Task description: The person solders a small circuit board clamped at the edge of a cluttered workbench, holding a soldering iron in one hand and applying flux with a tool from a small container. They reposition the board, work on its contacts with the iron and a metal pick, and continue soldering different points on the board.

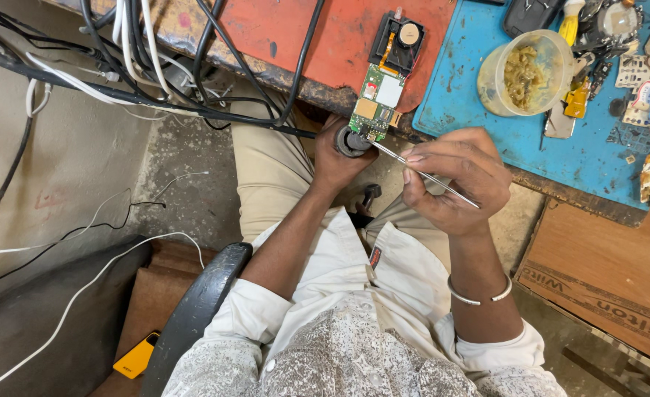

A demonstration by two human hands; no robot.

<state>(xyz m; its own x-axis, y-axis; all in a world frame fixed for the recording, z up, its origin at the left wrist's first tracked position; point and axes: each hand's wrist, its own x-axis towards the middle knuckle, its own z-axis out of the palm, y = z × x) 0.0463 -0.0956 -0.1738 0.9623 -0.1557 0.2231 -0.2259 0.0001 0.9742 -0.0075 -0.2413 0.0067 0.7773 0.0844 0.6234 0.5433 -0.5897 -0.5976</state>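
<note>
Your right hand (453, 180) pinches tweezers (420, 174) shut; left hand (343, 158) fingers wrap dark tool (350, 141) under circuit board (376, 103). Risk: tweezers tip slips, scrapes components; board overhangs bench (303, 44) edge, could tip.

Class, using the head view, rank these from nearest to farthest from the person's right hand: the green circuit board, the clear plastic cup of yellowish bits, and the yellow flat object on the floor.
1. Green circuit board: just up-left of the right hand.
2. Clear plastic cup of yellowish bits: above, on the blue mat.
3. Yellow flat object: far lower left, on the floor.
</note>
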